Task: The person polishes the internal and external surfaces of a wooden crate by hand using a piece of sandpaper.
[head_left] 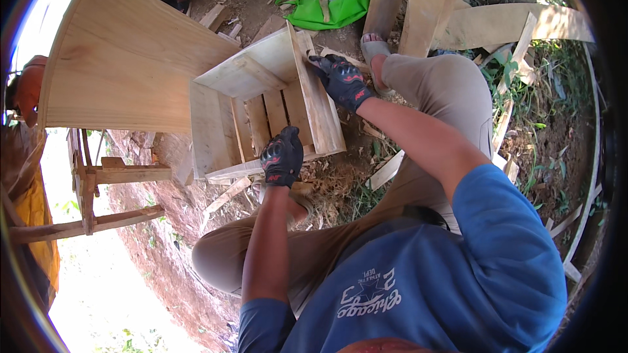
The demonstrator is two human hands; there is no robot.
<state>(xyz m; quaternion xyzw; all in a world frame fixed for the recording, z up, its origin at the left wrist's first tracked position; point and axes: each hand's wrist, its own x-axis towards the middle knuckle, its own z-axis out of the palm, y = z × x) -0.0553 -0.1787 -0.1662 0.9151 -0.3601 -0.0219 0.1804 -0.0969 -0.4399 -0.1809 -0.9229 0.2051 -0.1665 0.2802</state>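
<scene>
An open wooden crate (216,117) stands on the ground in front of me, between my feet and a large pale board. Its open side faces up toward me, and slats with gaps between them show at the bottom. Both my hands wear black gloves with red marks. My left hand (282,157) is closed over the crate's near edge. My right hand (341,82) grips the top edge of the right side board (317,101), its fingers bent over the rim. The fingertips inside the crate are partly hidden.
A wide pale wooden panel (137,52) leans in from the left, next to a rough wooden frame (124,174). Beyond the crate lies a bright green bag (333,6). Planks (432,6) stand at the far right; offcuts and shavings litter the dirt.
</scene>
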